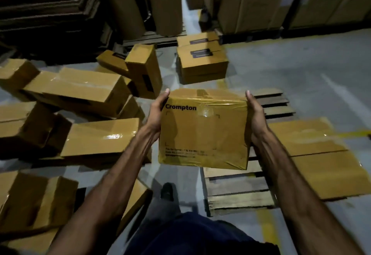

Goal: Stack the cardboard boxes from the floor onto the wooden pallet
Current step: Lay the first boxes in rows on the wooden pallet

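Head view: you hold one cardboard box (pixel 203 132) up in front of you, between both hands, above the near-left edge of the wooden pallet (pixel 236 192).
Left hand (pixel 157 112): your palm presses flat on the box's left side, thumb straight up along the edge; the other fingers are hidden behind the box, so their curl cannot be told.
Right hand (pixel 255 114): mirrors it on the right side, thumb up, fingers hidden the same way.
Held box: squarish brown card, glossy clear tape wrinkled over the top, "Crompton" printed in black.
Pallet: rough, worn slats with dark gaps, on grey concrete floor (pixel 301 67).
Boxes on pallet (pixel 313 154): flat, taped, lying side by side on its right part.
Floor boxes (pixel 84 92): long taped cartons tumbled in a loose heap at your left.
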`<action>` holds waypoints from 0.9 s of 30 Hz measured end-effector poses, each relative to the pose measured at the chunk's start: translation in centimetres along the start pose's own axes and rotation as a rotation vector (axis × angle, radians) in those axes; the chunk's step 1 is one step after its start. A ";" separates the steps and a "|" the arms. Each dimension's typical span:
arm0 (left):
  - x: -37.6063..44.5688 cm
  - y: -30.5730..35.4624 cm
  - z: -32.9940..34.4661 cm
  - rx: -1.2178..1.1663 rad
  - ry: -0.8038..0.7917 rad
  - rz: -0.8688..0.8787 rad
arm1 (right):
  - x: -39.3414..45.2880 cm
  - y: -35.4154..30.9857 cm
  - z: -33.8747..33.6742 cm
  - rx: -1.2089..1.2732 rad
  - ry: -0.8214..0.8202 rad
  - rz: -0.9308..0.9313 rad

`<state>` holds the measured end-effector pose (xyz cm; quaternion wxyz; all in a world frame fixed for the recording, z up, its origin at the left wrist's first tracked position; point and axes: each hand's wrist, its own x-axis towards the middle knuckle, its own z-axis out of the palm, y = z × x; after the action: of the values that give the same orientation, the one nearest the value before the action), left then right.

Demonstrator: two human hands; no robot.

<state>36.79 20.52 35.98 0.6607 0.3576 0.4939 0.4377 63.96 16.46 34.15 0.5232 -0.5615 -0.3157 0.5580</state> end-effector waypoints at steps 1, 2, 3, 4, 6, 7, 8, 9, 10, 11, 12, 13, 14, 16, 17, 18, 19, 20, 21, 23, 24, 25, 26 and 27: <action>1.2 0.0 0.3 0.017 -0.024 -0.011 | 0.6 0.1 -0.4 0.016 0.016 0.014; 2.3 0.1 0.6 0.029 -0.053 -0.017 | 1.1 0.1 -0.5 0.030 0.040 0.030; 3.6 0.1 0.8 0.039 -0.074 -0.024 | 1.8 0.3 -0.6 0.036 0.066 0.040; 4.8 0.2 1.0 0.049 -0.099 -0.033 | 2.6 0.3 -0.5 0.039 0.089 0.043; 7.5 0.4 0.7 0.071 -0.117 -0.063 | 4.6 0.6 -0.2 0.035 0.122 0.042; 9.1 0.5 0.3 0.076 -0.122 -0.076 | 5.7 0.7 0.2 0.024 0.130 0.042; 10.6 0.8 -0.1 0.081 -0.136 -0.088 | 6.8 0.9 0.7 0.014 0.145 0.048; 12.1 1.2 -0.7 0.084 -0.155 -0.103 | 8.0 1.1 1.3 0.005 0.156 0.050; 13.7 1.5 -1.3 0.089 -0.169 -0.116 | 9.1 1.1 2.1 -0.015 0.169 0.056; 15.3 1.9 -2.0 0.098 -0.178 -0.129 | 10.4 1.2 2.9 -0.042 0.183 0.062; 16.9 2.3 -2.7 0.119 -0.186 -0.138 | 11.5 1.2 3.9 -0.068 0.205 0.063; 18.5 2.6 -3.5 0.148 -0.191 -0.140 | 12.8 1.4 4.6 -0.090 0.232 0.073; 20.1 2.9 -4.1 0.180 -0.196 -0.138 | 13.9 1.6 5.3 -0.099 0.260 0.077; 23.3 3.7 -5.1 0.225 -0.213 -0.134 | 15.7 1.8 6.7 -0.103 0.321 0.065; 24.7 4.0 -5.4 0.245 -0.227 -0.128 | 16.4 1.9 7.4 -0.119 0.356 0.051; 26.2 4.2 -5.5 0.263 -0.244 -0.122 | 16.8 1.9 8.0 -0.140 0.394 0.044; 27.6 4.2 -5.7 0.284 -0.264 -0.122 | 17.4 2.1 8.4 -0.152 0.428 0.044; 28.7 4.3 -5.6 0.309 -0.284 -0.126 | 17.9 2.2 8.7 -0.157 0.463 0.049; 29.8 4.2 -5.5 0.338 -0.294 -0.128 | 18.5 2.4 8.7 -0.158 0.507 0.058; 31.7 3.9 -5.0 0.388 -0.291 -0.121 | 19.3 2.3 8.8 -0.215 0.610 0.076; 32.6 3.6 -4.6 0.413 -0.286 -0.123 | 19.5 2.0 8.8 -0.268 0.649 0.071; 33.6 3.4 -4.1 0.437 -0.280 -0.129 | 19.7 1.4 8.8 -0.328 0.684 0.070; 34.5 3.2 -3.5 0.464 -0.280 -0.136 | 20.0 1.0 8.8 -0.384 0.715 0.062; 35.5 2.9 -2.9 0.492 -0.280 -0.148 | 20.6 0.8 8.4 -0.417 0.742 0.055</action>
<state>37.92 54.73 25.84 0.6462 0.5268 0.5140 0.2018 59.41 37.56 28.73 0.4614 -0.8262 -0.1972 0.2561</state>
